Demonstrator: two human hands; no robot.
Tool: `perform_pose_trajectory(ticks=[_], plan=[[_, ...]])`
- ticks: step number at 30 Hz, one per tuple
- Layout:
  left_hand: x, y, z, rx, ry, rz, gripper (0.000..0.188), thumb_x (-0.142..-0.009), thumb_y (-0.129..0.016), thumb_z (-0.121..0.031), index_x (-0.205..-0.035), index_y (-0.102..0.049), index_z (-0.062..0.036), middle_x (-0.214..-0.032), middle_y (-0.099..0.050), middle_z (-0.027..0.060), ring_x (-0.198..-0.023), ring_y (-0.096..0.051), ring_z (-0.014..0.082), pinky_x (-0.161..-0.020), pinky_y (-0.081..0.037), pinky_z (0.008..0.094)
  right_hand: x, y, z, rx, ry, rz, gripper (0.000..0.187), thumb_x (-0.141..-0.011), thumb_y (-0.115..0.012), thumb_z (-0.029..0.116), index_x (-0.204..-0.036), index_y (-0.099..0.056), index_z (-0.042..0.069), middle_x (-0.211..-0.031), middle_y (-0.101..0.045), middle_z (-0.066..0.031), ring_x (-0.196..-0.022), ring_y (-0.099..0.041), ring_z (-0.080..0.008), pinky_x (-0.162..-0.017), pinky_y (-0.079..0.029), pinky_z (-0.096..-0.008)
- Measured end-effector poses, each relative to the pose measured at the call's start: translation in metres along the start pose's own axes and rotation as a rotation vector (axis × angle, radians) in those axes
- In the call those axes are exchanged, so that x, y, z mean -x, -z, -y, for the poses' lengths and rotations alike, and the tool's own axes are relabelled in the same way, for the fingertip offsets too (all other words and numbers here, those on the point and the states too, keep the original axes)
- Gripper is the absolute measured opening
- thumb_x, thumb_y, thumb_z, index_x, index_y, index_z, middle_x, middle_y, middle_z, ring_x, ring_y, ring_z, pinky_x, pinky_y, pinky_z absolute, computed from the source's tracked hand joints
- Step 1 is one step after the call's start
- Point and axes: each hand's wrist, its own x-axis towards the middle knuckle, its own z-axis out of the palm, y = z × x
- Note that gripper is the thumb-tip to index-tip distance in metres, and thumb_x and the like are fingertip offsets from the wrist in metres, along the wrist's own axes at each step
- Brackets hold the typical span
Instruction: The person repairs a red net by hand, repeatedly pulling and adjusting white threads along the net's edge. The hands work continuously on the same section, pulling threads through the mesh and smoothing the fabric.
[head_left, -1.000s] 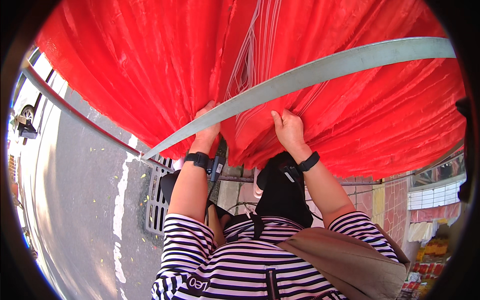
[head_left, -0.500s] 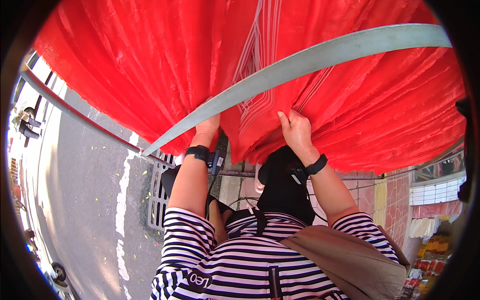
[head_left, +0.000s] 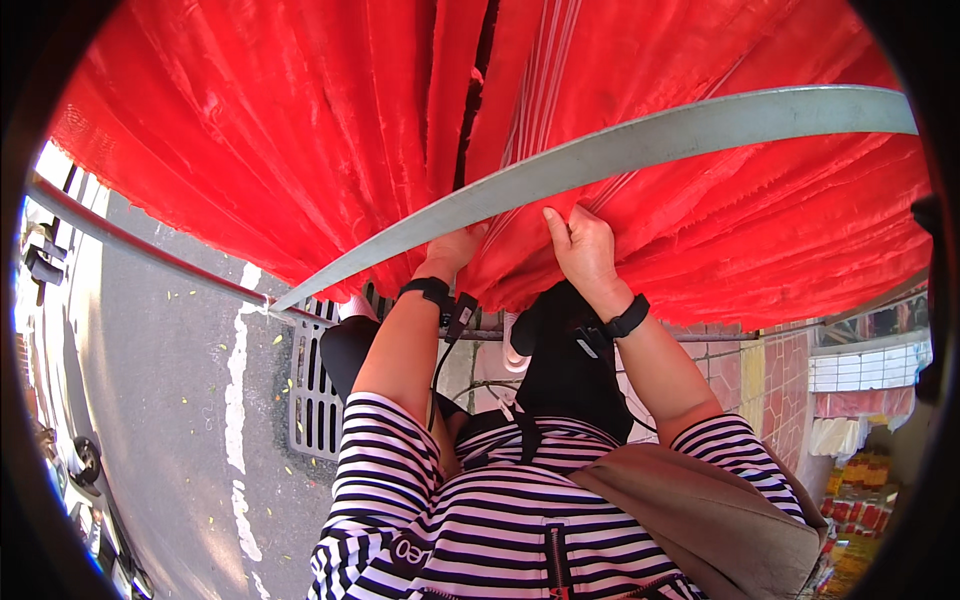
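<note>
Many layers of thin red sheeting [head_left: 300,120], cloth or plastic, hang in deep folds across the upper view. White parallel lines are printed on one sheet near the middle. My left hand [head_left: 458,250] is closed on the lower part of the sheeting, its fingertips partly hidden by the folds. Just to its right, my right hand [head_left: 588,250] grips the sheet's edge, thumb pointing up. A curved grey metal strip [head_left: 640,140] arches in front of the sheets, above both hands. Between the sheets above my left hand runs a narrow dark gap.
A thin rail [head_left: 150,245] runs along the left beside the sheets. Below lie a slotted drain grate [head_left: 318,390], a grey road with a white line [head_left: 236,390] and pink paving [head_left: 715,375]. A brown bag [head_left: 700,510] hangs at my right side. Vehicles stand far left.
My left hand has moved right, closer to my right hand. A dark gap has opened between the red sheets, and less of the white-lined area shows. My right hand keeps its grip.
</note>
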Motion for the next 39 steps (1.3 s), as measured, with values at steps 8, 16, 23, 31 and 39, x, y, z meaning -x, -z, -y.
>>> perform_pose_trajectory(ticks=[8, 16, 23, 31, 39], plan=[[0.014, -0.011, 0.020, 0.091, -0.137, -0.090, 0.032, -0.096, -0.061, -0.031, -0.100, -0.070, -0.0009, -0.095, -0.069, 0.0286, -0.095, -0.066, 0.0465, -0.085, -0.052, 0.0536, -0.001, -0.023, 0.001, 0.029, 0.001, 0.069, 0.029, -0.095, -0.067, 0.025, -0.080, -0.060, 0.001, -0.076, -0.063, -0.0206, -0.069, -0.064, -0.0415, -0.058, -0.051, -0.0486], [0.042, -0.008, 0.024, -0.022, -0.063, 0.079, 0.025, -0.093, -0.060, -0.023, -0.098, -0.068, -0.0001, -0.087, -0.067, 0.0287, -0.089, -0.065, 0.0475, -0.076, -0.052, 0.0548, 0.022, -0.051, 0.024, 0.064, -0.068, 0.331, 0.038, -0.095, -0.064, 0.038, -0.087, -0.068, 0.001, -0.079, -0.068, -0.0201, -0.071, -0.068, -0.0407, -0.062, -0.055, -0.0493], [0.075, 0.005, 0.005, 0.073, -0.027, 0.043, 0.025, -0.093, -0.061, -0.022, -0.098, -0.065, 0.0019, -0.090, -0.068, 0.0294, -0.092, -0.065, 0.0490, -0.080, -0.053, 0.0559, 0.061, -0.082, 0.017, -0.014, -0.149, 0.378, 0.046, -0.093, -0.067, 0.041, -0.075, -0.068, -0.001, -0.068, -0.064, -0.0246, -0.068, -0.065, -0.0445, -0.060, -0.051, -0.0508], [0.089, 0.023, 0.009, 0.141, -0.007, -0.091, 0.030, -0.097, -0.062, -0.032, -0.091, -0.066, -0.0024, -0.088, -0.068, 0.0261, -0.086, -0.065, 0.0473, -0.074, -0.053, 0.0553, 0.086, -0.084, -0.009, 0.123, -0.237, 0.483, 0.041, -0.096, -0.063, 0.037, -0.080, -0.071, 0.000, -0.074, -0.065, -0.0255, -0.073, -0.066, -0.0449, -0.064, -0.051, -0.0525], [0.078, 0.032, 0.023, 0.002, 0.060, -0.015, 0.038, -0.097, -0.063, -0.036, -0.099, -0.069, 0.0013, -0.087, -0.068, 0.0286, -0.087, -0.066, 0.0479, -0.075, -0.053, 0.0531, 0.092, -0.062, -0.016, 0.131, -0.292, 0.482, 0.038, -0.098, -0.060, 0.037, -0.090, -0.073, 0.002, -0.079, -0.067, -0.0244, -0.078, -0.066, -0.0440, -0.068, -0.052, -0.0532]])
